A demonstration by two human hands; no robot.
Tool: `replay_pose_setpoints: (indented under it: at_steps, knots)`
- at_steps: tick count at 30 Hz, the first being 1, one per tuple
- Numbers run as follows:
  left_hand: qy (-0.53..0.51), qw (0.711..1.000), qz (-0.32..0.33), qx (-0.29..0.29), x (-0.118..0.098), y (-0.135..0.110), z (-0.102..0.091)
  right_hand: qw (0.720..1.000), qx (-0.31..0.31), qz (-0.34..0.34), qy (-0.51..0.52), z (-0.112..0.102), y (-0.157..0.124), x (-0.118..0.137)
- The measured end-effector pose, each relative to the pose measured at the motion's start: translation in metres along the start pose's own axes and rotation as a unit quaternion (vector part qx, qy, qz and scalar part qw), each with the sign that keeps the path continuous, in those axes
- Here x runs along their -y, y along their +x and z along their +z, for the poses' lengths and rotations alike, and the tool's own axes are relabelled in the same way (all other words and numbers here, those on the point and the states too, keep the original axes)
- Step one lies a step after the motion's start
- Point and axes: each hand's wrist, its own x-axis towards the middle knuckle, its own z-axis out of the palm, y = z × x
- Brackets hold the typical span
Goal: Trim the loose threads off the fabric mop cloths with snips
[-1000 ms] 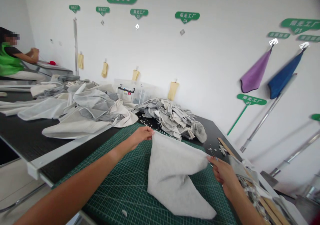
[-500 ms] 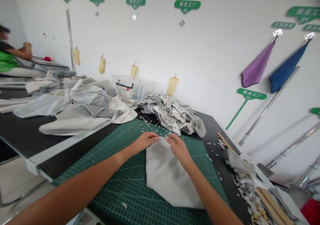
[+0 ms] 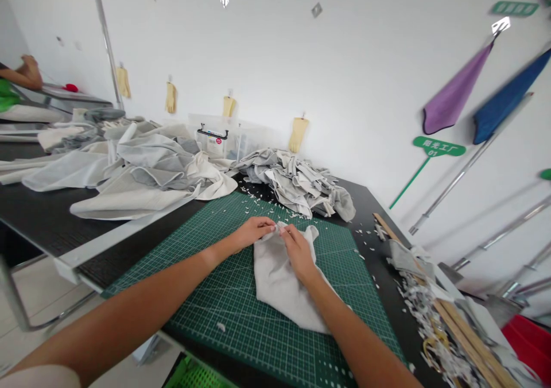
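A light grey piece of cloth [image 3: 278, 282] lies partly bunched on the green cutting mat [image 3: 206, 313]. Its far edge is pinched by my left hand [image 3: 257, 229], fingers closed on it. Close beside, my right hand [image 3: 298, 251] also has the same edge between thumb and fingers. The two sets of fingertips nearly meet. Part of the cloth is covered by my right hand and forearm, and a fold of it sticks up to the right of that hand.
Heaped grey cloths [image 3: 297, 181] lie beyond the mat, and a larger pile of cloth [image 3: 146, 164] is at left. A clear plastic box [image 3: 215, 141] stands behind. White scraps [image 3: 430, 319], wooden strips [image 3: 462, 330] and scissors [image 3: 439, 339] lie at right. Another person's arm [image 3: 26, 75] shows far left.
The cloth has been gathered up more, with a fold now rising at its right. My right hand has shifted slightly left, closer to my left hand. The view has tilted downward.
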Motion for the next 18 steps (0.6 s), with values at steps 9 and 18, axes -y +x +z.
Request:
replay_pose_setpoints:
  at_steps: [9, 18]
  knots:
    - [0.001, 1.000, 0.020, 0.005, 0.0047, 0.0013, -0.0007, 0.997, 0.014, 0.004, -0.072, -0.0003, -0.0025, 0.0028]
    - [0.001, 1.000, 0.009, -0.008, 0.0031, 0.0008, -0.0008, 0.993, 0.018, 0.004, -0.113, 0.0015, -0.0040, 0.0024]
